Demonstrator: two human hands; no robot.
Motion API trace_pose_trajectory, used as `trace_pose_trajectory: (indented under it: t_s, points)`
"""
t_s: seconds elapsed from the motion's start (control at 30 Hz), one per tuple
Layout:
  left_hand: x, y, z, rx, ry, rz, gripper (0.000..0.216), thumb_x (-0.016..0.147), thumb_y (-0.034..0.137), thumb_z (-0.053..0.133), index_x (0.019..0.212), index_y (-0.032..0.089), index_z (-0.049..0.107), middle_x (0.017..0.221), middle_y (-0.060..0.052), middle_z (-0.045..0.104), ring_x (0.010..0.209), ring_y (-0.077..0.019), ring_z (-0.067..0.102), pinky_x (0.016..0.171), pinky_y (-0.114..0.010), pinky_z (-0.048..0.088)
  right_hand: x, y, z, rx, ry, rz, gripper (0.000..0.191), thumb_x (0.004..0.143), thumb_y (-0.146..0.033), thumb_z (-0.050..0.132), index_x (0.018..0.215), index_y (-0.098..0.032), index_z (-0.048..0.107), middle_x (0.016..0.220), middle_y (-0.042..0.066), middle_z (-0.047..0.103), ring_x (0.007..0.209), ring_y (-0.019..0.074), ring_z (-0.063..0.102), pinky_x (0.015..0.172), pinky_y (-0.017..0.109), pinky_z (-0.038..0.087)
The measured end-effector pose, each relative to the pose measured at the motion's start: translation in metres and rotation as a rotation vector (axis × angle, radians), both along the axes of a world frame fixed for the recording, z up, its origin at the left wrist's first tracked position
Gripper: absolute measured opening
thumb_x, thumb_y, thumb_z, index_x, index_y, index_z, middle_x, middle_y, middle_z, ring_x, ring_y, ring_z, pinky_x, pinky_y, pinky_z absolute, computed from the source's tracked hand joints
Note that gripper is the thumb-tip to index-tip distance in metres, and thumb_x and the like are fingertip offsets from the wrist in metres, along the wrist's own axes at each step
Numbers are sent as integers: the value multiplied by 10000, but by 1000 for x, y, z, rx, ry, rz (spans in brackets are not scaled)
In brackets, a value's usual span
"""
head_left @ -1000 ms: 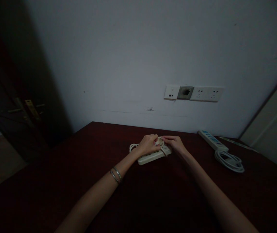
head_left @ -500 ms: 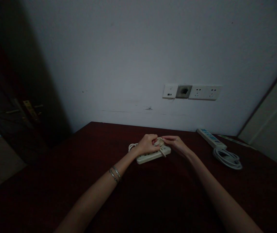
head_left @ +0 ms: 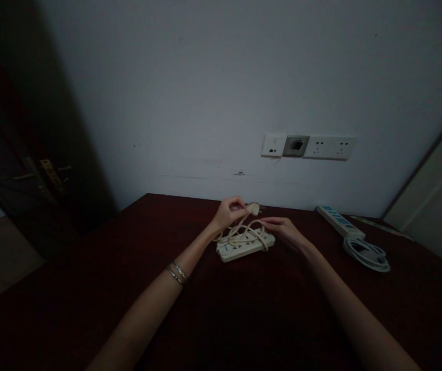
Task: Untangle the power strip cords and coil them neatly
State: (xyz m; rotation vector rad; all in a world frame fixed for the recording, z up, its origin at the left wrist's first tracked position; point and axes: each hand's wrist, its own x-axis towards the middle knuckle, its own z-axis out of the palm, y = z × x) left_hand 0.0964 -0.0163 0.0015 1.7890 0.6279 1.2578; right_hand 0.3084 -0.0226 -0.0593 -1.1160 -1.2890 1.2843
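A cream power strip (head_left: 244, 246) lies on the dark red table (head_left: 221, 309), with its cord (head_left: 244, 229) looped loosely over it. My left hand (head_left: 228, 212) is raised above the strip, fingers pinched on the cord just behind its plug (head_left: 254, 207). My right hand (head_left: 280, 227) rests at the strip's right end, fingers on a loop of the cord. Two bangles sit on my left wrist.
A second white and blue power strip (head_left: 339, 220) with a coiled white cable (head_left: 365, 254) lies at the table's right. Wall sockets (head_left: 309, 147) are set in the wall above. A dark door with a brass handle (head_left: 48, 178) stands at the left.
My left hand has lifted off the strip, pulling the plug end of the cord up and loosening the coil. My right hand has stayed by the strip's right end.
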Motion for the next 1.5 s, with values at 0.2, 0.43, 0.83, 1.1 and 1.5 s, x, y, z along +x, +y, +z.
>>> trace_pose_trajectory:
  t_s: [0.2, 0.43, 0.83, 1.1, 1.5]
  points:
    - [-33, 12, 31, -137, -299, -15, 201, 635, 282, 634, 654, 163, 474, 441, 88, 420, 314, -40, 357, 344, -179, 279, 5, -6, 12, -49, -33, 108, 323, 617, -291, 738, 895, -134, 693, 856, 87, 696, 702, 153, 620, 651, 269, 464]
    - [-59, 20, 47, -145, -540, 162, 265, 634, 303, 692, 773, 156, 520, 640, 33, 532, 441, -68, 512, 345, -173, 347, 16, -6, 16, -106, -60, 150, 349, 613, -234, 753, 948, -168, 682, 898, 68, 691, 788, 146, 624, 758, 269, 466]
    - [-43, 8, 48, -178, -279, -22, 270, 717, 328, 664, 859, 124, 558, 685, 5, 535, 515, -78, 542, 423, -194, 426, -12, -32, 75, 56, -80, -120, 293, 614, -312, 755, 865, -166, 714, 877, 86, 691, 783, 180, 626, 685, 272, 504]
    - [-15, -20, 51, -206, -210, -148, 298, 761, 343, 632, 930, 135, 503, 715, -24, 583, 566, -112, 592, 524, -239, 484, -66, -48, 81, 259, -49, 117, 392, 689, -391, 688, 1041, -219, 679, 1046, 63, 672, 975, 216, 612, 867, 375, 474]
    - [-26, -16, 51, -170, 99, -109, 291, 727, 258, 633, 973, 120, 560, 674, -25, 597, 556, -108, 567, 489, -221, 440, -72, -42, 72, 296, 133, -70, 370, 630, -476, 712, 843, -174, 692, 790, 54, 695, 792, 203, 648, 784, 331, 513]
